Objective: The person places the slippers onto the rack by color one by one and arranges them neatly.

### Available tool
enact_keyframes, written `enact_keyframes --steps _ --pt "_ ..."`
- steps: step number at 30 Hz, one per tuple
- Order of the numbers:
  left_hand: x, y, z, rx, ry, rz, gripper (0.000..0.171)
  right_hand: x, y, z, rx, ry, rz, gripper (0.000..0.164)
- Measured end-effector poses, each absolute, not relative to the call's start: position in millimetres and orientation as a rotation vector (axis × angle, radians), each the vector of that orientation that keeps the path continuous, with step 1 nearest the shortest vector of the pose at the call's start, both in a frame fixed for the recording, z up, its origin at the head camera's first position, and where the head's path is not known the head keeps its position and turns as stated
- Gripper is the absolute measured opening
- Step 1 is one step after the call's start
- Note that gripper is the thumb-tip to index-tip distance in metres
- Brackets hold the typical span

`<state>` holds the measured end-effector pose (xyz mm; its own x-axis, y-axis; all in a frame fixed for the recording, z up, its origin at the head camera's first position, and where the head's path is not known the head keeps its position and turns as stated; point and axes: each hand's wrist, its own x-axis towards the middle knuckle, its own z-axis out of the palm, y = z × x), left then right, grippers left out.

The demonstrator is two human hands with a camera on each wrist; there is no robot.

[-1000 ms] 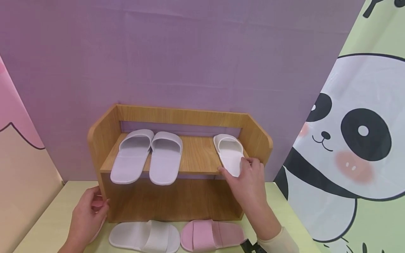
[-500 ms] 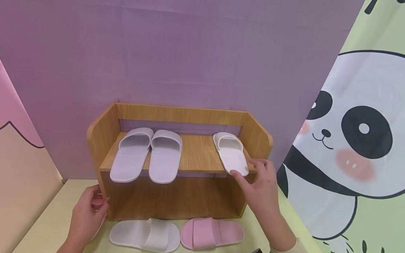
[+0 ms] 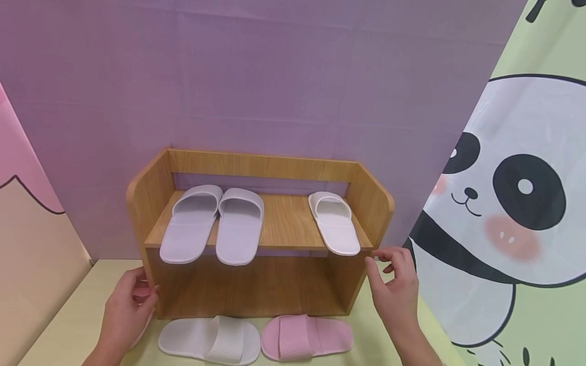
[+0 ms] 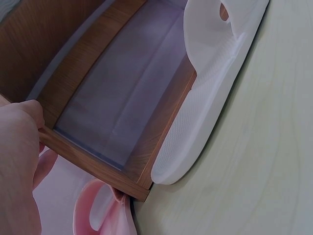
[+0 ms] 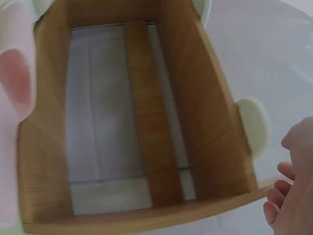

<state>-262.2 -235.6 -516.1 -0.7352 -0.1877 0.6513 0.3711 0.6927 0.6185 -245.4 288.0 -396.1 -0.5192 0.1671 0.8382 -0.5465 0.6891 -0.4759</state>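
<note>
A small wooden shoe rack [image 3: 263, 165] stands on the table. In the head view its upper shelf bears a pair of white slippers, the left slipper [image 3: 189, 231] and its mate [image 3: 239, 234], plus a lone white slipper [image 3: 338, 229] at the right end. My left hand [image 3: 123, 310] pinches the front edge of the left side panel [image 4: 93, 164], thumb inside and fingers outside. My right hand [image 3: 394, 284] is beside the right side panel, fingers loosely bent, holding nothing. Whether its fingertips touch the panel I cannot tell.
On the table before the rack lie a white slipper [image 3: 208, 339] and a pink slipper [image 3: 306, 337], both sideways. Another pink slipper [image 4: 105, 210] stands outside the left panel, mostly hidden by my left hand in the head view. A purple cloth [image 3: 274, 76] hangs behind.
My right hand has let go of the lone white slipper and drawn right and down, off the shelf. That slipper's toe-less end shifted slightly right earlier. My left hand stays put.
</note>
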Motion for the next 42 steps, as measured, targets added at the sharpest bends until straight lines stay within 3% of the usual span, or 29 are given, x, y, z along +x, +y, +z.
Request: enact_keyframes --steps 19,42 --pt "-262 -235 -515 -0.122 -2.202 -0.996 0.051 -264 305 -455 0.099 -2.037 0.966 0.039" --pt "-261 -235 -515 -0.123 -2.212 -0.995 0.053 -277 296 -474 -0.044 -2.005 1.062 0.037"
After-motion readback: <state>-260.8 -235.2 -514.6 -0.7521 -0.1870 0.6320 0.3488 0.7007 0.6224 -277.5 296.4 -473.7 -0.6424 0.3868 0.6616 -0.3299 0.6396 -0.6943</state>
